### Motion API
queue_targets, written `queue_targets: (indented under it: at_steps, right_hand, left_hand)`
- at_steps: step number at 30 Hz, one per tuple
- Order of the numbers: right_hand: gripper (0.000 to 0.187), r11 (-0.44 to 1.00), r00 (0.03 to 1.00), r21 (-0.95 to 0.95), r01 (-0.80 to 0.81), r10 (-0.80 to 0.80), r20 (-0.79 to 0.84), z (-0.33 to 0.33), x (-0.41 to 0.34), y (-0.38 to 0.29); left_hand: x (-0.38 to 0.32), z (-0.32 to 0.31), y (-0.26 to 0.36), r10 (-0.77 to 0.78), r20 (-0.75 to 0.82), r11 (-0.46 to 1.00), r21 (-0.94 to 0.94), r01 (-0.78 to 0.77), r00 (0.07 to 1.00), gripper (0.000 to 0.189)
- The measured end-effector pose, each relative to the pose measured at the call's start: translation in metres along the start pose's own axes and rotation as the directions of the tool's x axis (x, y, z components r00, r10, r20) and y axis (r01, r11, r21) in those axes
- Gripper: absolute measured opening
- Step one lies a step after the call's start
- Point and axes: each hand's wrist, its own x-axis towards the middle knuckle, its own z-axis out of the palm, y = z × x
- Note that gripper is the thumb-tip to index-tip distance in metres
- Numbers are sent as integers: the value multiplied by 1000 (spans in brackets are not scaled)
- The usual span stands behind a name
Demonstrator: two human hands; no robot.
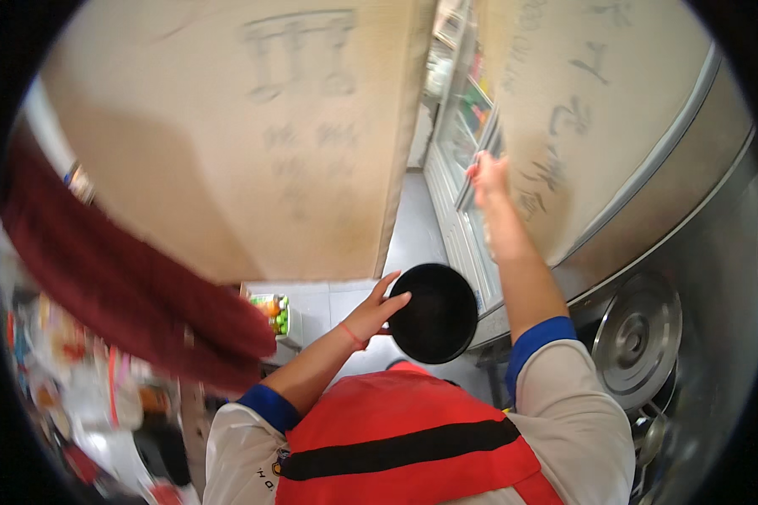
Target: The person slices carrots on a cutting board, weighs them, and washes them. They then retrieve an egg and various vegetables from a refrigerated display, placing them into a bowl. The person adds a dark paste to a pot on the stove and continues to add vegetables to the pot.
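Note:
My left hand grips the rim of a black round vessel, thumb over its edge. The vessel's dark inside faces up, and no contents show in it. Its underside is hidden, so I cannot tell whether it is a bowl or a pan. Ahead, my right arm reaches out to the inner edge of the right beige curtain panel. My right hand is blurred against that cloth, and its grip is unclear. The left curtain panel hangs on the other side of the gap. Both panels bear dark writing.
Through the gap stands a glass-fronted cabinet on a pale tiled floor. A dark red cloth hangs at left above a cluttered surface. A box with bottles sits low. Right, a metal lid lies near a steel surface.

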Motion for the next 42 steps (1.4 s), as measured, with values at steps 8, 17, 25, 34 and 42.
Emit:
queue_targets:
  at_steps: [8, 17, 25, 34, 42]
  right_hand:
    - [31, 864, 795, -200, 463, -504, -339, -81, 211, -89]
    - [49, 426, 601, -762, 488, -797, -61, -30, 483, -101]
    - [61, 675, 450, -629, 386, -732, -511, 37, 540, -108]
    - [41, 661, 281, -736, 145, -741, -610, 136, 439, -73]
    - [44, 556, -431, -734, -390, -815, -388, 311, 200, 12]
  left_hand:
    - [244, -116, 208, 119, -19, 886, -449, -115, 993, 58]
    - [384, -309, 335, 178, -200, 870, -426, -249, 964, 58]
    - [540, -442, 379, -7, -219, 888, -451, -95, 976, 62]
    - [766, -423, 480, -222, 368, 963, -59, 262, 903, 55]
    - [830, -306, 460, -495, 717, 847, 274, 455, 491, 46]
